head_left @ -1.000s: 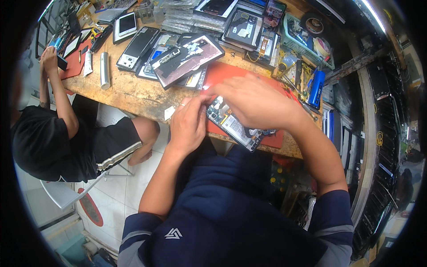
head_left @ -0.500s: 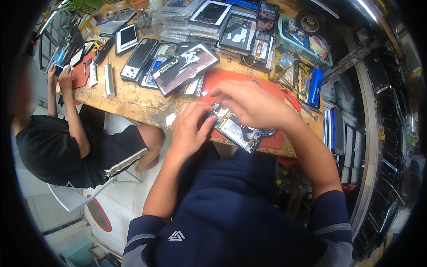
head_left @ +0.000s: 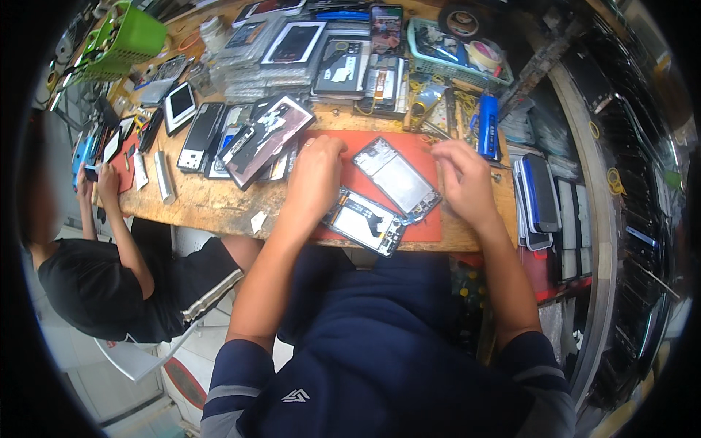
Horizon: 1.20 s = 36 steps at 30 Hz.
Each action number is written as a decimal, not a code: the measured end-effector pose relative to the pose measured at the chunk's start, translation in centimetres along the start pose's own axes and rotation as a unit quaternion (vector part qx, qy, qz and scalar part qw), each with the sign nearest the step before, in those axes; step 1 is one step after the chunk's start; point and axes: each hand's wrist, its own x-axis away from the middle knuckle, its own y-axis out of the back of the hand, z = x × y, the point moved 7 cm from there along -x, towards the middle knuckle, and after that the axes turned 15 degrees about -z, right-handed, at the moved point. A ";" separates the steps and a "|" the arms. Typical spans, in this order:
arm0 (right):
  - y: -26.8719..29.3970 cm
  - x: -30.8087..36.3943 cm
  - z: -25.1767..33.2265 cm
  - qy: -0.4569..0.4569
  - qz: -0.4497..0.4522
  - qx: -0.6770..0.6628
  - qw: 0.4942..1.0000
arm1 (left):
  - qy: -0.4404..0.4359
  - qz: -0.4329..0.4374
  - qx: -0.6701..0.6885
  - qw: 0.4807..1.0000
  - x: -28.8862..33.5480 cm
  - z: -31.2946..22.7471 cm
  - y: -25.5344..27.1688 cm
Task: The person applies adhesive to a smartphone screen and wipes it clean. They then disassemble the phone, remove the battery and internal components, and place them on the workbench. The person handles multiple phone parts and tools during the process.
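Observation:
An opened phone [head_left: 363,223] with a pale battery and exposed inner parts lies tilted on the near edge of the red mat [head_left: 328,139]. Just beyond it rests a phone frame [head_left: 400,179] with a bare silvery inside, its lower corner close to the opened phone. My left hand [head_left: 317,175] is over the mat's left side, back upward, with bent fingers whose tips and thumb are mostly hidden. To the right of the frame, my right hand [head_left: 465,179] hovers with loosely bent fingers, thumb apart, nothing visible in them.
Stacked phones and screens in bubble wrap [head_left: 252,69] crowd the back. A tilted phone back panel [head_left: 266,139] lies left of the mat. A teal basket [head_left: 460,69] and a blue cylinder [head_left: 488,125] are at right. Another person [head_left: 95,285] sits working at left.
My hands have moved apart, off the opened phone. The silvery frame, hidden before, now shows beyond it. The opened phone lies flatter and further left in view. The view itself has shifted.

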 end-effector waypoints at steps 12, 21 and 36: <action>1.5 4.8 -2.6 0.012 0.002 0.074 0.997 | 0.082 0.191 0.138 0.968 2.7 -0.1 5.4; 4.4 1.6 -2.8 -0.055 -0.088 0.045 0.994 | 0.000 0.269 0.091 0.959 5.0 1.0 6.2; 9.1 -9.8 -13.0 -0.208 -0.228 0.356 0.882 | 0.003 -0.066 0.161 0.985 3.5 -6.6 7.1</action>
